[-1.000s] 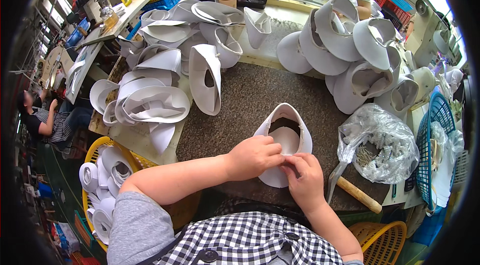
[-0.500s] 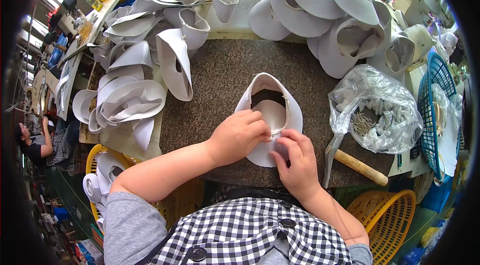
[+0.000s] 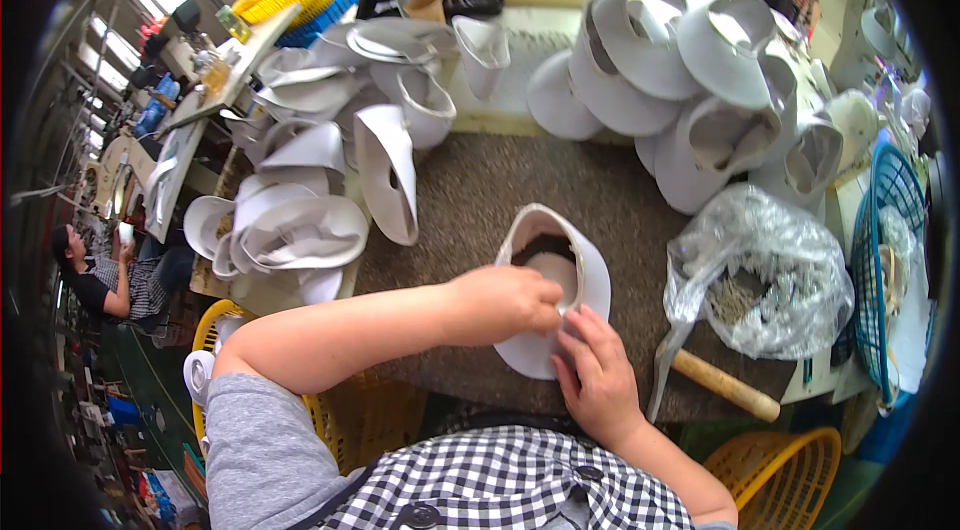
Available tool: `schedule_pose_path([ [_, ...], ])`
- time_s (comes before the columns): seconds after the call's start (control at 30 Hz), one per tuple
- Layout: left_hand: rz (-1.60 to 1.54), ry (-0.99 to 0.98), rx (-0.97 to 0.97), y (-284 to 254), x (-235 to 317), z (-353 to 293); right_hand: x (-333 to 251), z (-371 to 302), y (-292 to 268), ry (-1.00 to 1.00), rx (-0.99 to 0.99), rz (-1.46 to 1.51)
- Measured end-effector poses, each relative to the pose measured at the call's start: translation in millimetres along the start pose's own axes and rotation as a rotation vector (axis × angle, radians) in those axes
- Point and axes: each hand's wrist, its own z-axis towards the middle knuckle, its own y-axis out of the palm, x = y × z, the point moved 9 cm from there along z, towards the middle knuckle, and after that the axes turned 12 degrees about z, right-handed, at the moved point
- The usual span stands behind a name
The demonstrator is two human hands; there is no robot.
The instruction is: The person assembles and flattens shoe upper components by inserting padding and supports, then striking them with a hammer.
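A white piece with an oval opening, looking like a shoe upper, lies on the dark speckled work surface in front of me. My left hand is closed over the near edge of the opening, with its fingertips together; whatever they pinch is too small to make out. Beside it, my right hand holds the near right part of the white piece, its thumb and fingers bent onto it. The left hand covers part of the piece.
Similar white pieces are heaped at left and far right. To my right are a clear plastic bag of small metal pins, a wooden-handled hammer and a blue basket. Yellow baskets stand below. Another person sits far left.
My left hand has turned and moved slightly right over the opening's near edge. My right hand stays on the white piece. The whole view has shifted, placing the table lower.
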Motion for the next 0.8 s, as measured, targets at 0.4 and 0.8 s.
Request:
schedule_pose_path([
  [0.4, -0.05, 0.012, 0.021, 9.3, -1.9, 2.2, 3.7, -3.0, 6.8, -0.073, -0.01, -0.029],
  [0.8, -0.295, -0.295, -0.052, 19.2, -15.6, 10.3, 1.6, -0.2, 8.7, -0.081, -0.033, -0.076],
])
